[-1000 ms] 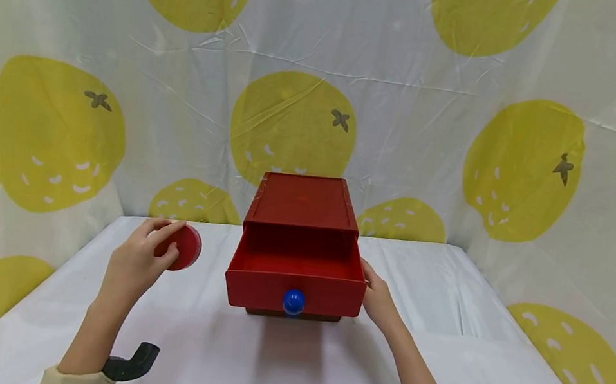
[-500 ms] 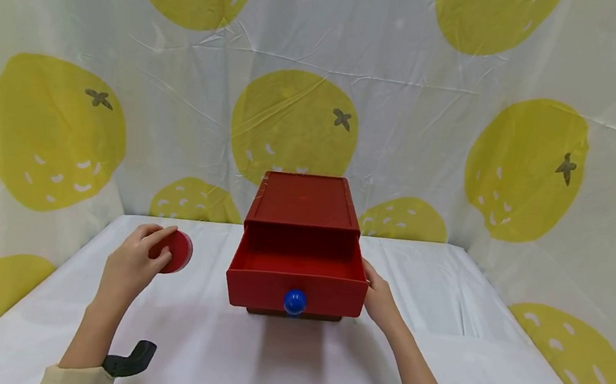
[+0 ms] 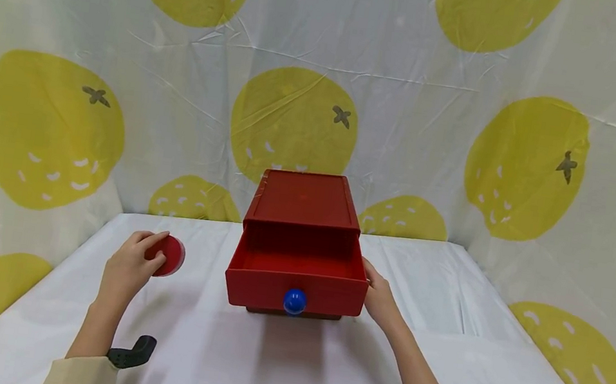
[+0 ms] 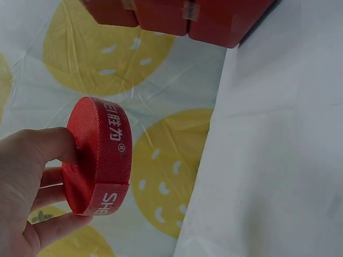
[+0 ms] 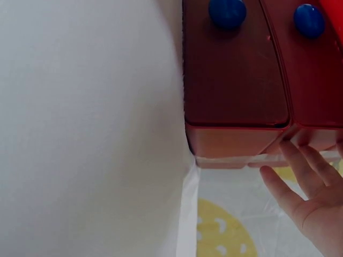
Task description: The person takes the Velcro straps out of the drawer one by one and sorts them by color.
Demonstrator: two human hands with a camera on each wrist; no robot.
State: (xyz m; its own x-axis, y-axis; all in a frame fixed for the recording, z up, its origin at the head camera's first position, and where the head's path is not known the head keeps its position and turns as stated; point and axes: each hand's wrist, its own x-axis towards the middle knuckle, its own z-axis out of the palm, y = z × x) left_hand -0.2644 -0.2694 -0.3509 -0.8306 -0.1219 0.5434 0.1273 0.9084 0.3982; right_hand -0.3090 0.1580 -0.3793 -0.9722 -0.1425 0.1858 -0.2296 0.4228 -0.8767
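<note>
My left hand (image 3: 125, 268) pinches a roll of red velcro tape (image 3: 172, 257) between thumb and fingers, above the left part of the table. White lettering runs round its edge in the left wrist view, where the roll (image 4: 113, 155) stands on edge. A red drawer box (image 3: 304, 199) is at the table's middle. Its top drawer (image 3: 260, 291) is pulled out, with a bare red inside and a round blue knob (image 3: 295, 302) in front. Against the box's right side rest the nearly straight fingers of my right hand (image 3: 381, 302).
White cloth covers the table (image 3: 192, 358). Behind and beside it hangs a pale curtain (image 3: 392, 132) printed with big yellow fruit. Lower drawers with blue knobs (image 5: 228, 13) show in the right wrist view. Each wrist wears a black mount (image 3: 133, 353).
My left hand has moved a little left and down with the roll of velcro tape, away from the box. The right hand and the pulled-out drawer look unchanged.
</note>
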